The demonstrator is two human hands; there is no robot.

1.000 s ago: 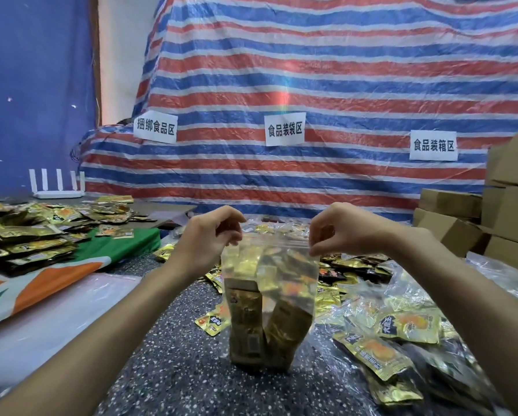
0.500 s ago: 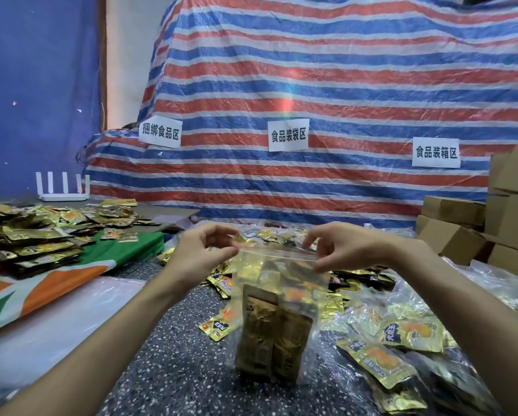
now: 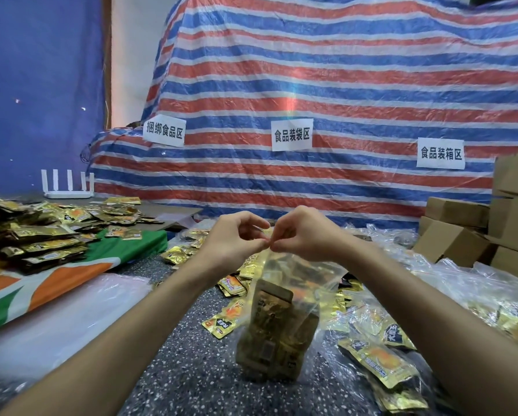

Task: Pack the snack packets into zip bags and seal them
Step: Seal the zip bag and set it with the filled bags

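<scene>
1. Red, blue and white stripes right across the tarp.
2. Deep blue on the backdrop, far left.
3. Black characters on white signs.
4. Gold with orange and black print on the loose snack packets.
5. Clear zip bag, dull gold-brown showing through.
6. Dark grey desk, flecked white.
7. Green, orange and white bands on the cloth.
8. Plain brown on the boxes.

A striped tarp hangs behind with three paper signs; a white router sits far left, cardboard boxes are stacked at right.
</scene>
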